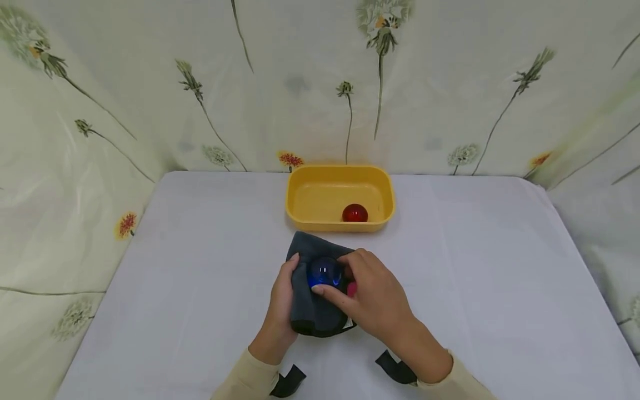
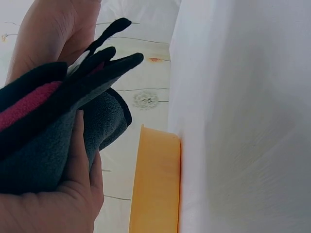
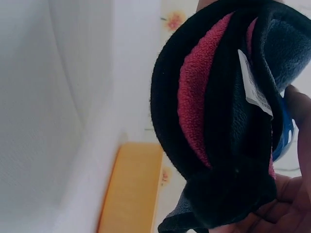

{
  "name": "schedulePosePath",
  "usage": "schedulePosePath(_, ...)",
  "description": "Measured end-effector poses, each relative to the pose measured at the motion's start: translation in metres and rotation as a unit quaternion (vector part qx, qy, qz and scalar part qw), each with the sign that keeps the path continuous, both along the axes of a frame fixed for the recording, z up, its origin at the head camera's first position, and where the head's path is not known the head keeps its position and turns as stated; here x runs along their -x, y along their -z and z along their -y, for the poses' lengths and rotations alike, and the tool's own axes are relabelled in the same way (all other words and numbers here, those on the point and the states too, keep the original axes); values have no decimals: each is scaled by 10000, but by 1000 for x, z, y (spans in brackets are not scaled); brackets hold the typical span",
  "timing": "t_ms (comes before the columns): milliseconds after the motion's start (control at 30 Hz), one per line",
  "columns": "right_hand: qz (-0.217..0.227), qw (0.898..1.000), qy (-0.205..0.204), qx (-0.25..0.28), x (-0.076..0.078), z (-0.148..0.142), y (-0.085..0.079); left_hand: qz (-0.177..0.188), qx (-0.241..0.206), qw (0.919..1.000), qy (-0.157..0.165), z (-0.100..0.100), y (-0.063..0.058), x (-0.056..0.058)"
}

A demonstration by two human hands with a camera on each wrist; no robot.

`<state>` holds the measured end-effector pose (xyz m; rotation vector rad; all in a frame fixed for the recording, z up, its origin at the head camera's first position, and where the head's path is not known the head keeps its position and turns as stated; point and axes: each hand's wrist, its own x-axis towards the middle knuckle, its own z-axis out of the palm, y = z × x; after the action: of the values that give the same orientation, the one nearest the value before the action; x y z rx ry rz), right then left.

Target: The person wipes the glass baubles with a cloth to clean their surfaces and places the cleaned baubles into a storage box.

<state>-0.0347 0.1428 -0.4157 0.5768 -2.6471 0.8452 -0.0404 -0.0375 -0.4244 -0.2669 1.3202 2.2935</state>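
A dark grey cloth with black edging and a pink underside is bunched in front of the person, raised above the table. The left hand grips its left side, with the thumb along the near face and other fingers behind. A shiny blue glass-like ball lies against the cloth's upper face. Around the ball's right side, the right hand pinches it between thumb and fingers. In the right wrist view the folded cloth shows a white label and hides most of the blue ball.
A yellow tray stands just beyond the hands at the table's back edge, with a red ball inside at its near right. White cloth covers the table. Behind it hangs a dandelion-print curtain.
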Motion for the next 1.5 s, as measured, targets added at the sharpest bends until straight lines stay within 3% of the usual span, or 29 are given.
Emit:
schedulePosePath(267, -10, 10000, 23, -94, -3, 1, 0, -30, 44, 10000, 21, 0, 1, -1)
schedulePosePath(533, -298, 9978, -556, -205, -2, 0, -1, -170, -28, 9999, -6, -2, 1, 0)
schedulePosePath(900, -516, 9953, -764, -284, -2, -4, 0, -173, -131, 9998, 14, -1, 0, -1)
schedulePosePath(1133, -496, 9962, -583, -413, 0, -5, -1, -137, -157, 9998, 59, -2, 1, -1)
schedulePosePath(1367, -770, 9966, -192, -197, 1, -4, 1, -79, -112, 9998, 129, -4, 0, -3)
schedulePosePath(1500, -701, 9973, -93, -189, 0, -3, 1, -103, -114, 9998, 115, -4, 1, -3)
